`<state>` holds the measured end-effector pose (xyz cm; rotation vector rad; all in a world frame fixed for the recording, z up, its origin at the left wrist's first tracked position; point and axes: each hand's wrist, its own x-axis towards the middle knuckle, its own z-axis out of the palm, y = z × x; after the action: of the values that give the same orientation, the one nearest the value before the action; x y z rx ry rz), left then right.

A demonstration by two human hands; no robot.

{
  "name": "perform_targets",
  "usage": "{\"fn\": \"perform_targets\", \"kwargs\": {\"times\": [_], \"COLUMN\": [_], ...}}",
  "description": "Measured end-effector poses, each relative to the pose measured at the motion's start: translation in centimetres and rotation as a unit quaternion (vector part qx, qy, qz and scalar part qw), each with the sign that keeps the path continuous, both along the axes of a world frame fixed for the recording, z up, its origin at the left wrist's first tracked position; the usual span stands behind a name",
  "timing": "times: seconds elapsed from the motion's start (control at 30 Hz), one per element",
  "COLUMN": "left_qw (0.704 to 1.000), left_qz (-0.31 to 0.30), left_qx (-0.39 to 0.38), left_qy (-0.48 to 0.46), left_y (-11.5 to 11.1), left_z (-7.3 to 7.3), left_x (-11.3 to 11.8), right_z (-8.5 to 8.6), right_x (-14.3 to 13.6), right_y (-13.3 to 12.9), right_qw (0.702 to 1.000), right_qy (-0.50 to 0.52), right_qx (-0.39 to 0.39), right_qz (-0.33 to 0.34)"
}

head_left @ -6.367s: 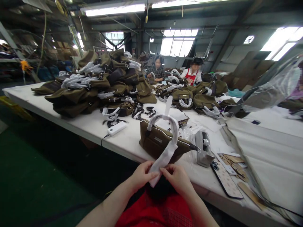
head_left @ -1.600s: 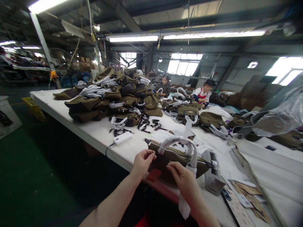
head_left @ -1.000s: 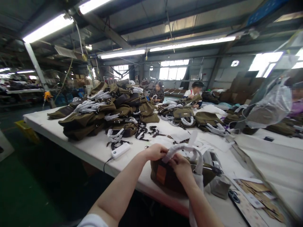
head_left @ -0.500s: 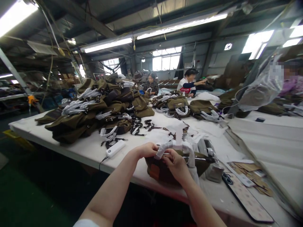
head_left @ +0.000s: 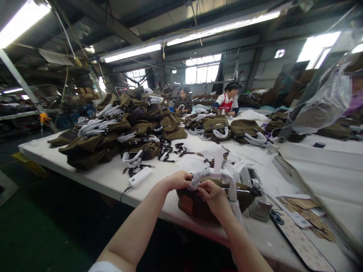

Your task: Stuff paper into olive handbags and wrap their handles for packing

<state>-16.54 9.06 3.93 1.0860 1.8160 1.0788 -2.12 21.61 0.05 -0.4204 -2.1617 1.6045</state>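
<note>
An olive-green handbag (head_left: 198, 207) with a brown patch lies at the table's front edge, right before me. Its arched handle (head_left: 202, 174) is wrapped in white paper. My left hand (head_left: 181, 180) is closed at the left foot of the handle, its fingertips partly hidden behind the wrapping. With thumb and fingers pinched together, my right hand (head_left: 211, 192) works at the bag's top edge, just right of the same handle foot. What the fingertips pinch is too small to make out.
A large pile of similar bags (head_left: 136, 124) covers the table's left. A white power bank (head_left: 140, 176) with a cable lies nearer. To the right are a phone (head_left: 300, 241), brown paper tags (head_left: 312, 219) and a grey dispenser (head_left: 251, 181). Two people (head_left: 228, 100) sit across the table.
The view has shifted slightly left, so things appear further right. Both hands stay at the handle's left foot. A person across the table has drawn an outstretched arm back in.
</note>
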Motion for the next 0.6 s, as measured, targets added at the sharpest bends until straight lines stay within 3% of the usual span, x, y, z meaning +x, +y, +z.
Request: {"fn": "perform_targets", "kwargs": {"times": [0.23, 0.6], "left_qw": [0.998, 0.981], "left_qz": [-0.005, 0.040], "left_qx": [-0.014, -0.005], "left_qy": [0.060, 0.188], "left_y": [-0.2, -1.2], "left_z": [-0.3, -0.7], "left_x": [-0.3, 0.1], "right_z": [0.2, -0.2], "right_x": [-0.3, -1.5], "right_y": [0.0, 1.0], "right_qw": [0.999, 0.993], "right_qy": [-0.034, -0.093], "right_qx": [-0.017, -0.052], "right_qz": [0.009, 0.051]}}
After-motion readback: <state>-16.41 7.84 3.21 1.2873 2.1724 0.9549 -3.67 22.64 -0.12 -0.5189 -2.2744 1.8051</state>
